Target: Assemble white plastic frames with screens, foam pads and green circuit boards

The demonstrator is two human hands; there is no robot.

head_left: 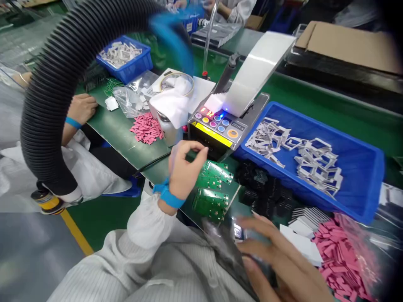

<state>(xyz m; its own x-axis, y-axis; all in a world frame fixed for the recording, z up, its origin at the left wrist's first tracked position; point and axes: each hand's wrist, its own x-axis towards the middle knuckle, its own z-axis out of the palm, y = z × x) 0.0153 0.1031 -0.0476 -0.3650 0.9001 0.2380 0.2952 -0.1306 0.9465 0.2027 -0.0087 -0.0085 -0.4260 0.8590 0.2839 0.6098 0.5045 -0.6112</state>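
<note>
Head view: left hand [184,172] pinched narrow beside green boards [211,203]; right hand [285,256] blurred, hold unclear.
Boards lie left-to-right near the desk [116,126] edge.

Clock = from view centre. Counter [121,132]: green. Circuit boards [211,202] at 6: green with light spots. Dispenser [225,123] at 1: black front, yellow strip [214,134], red digits, blue light, orange-ringed button [233,134]. Bin [360,167] at 3: blue, frames [321,167] inside off-white. At 4, going outward: black parts [267,193], black-and-white striped stack [308,216], pink pieces [341,256]. Hose [47,96] at 10: black, ribbed. Wristband [170,196] at 7:30: bright blue; sleeve [135,247] whitish, fine stripes. Floor [103,224] at 8: green, yellow line [74,230]. Cardboard [349,46] at 2: brown.
</note>
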